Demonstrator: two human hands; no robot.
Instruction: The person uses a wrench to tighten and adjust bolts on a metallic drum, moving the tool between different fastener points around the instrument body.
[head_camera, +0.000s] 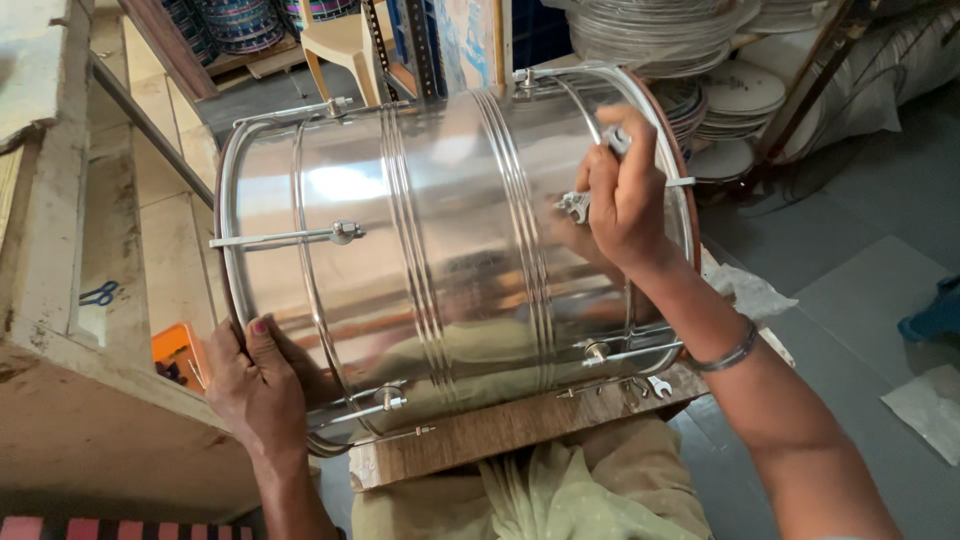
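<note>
A shiny steel drum shell (450, 250) lies on its side on a wooden board (500, 432) across the person's lap. The left hand (255, 385) presses open against its lower rim; the right hand (625, 195) has its grip closed around a small spanner (578, 206) at a tension rod (640, 352) lug

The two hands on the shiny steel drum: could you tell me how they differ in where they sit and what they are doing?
The left hand lies flat against the near lower rim of the drum, holding nothing, while the right hand is raised at the far rim. The right hand grips a small metal tool at a tension rod; the left hand only presses the shell. The right wrist wears a bangle; the left is bare. Both touch the drum.
</note>
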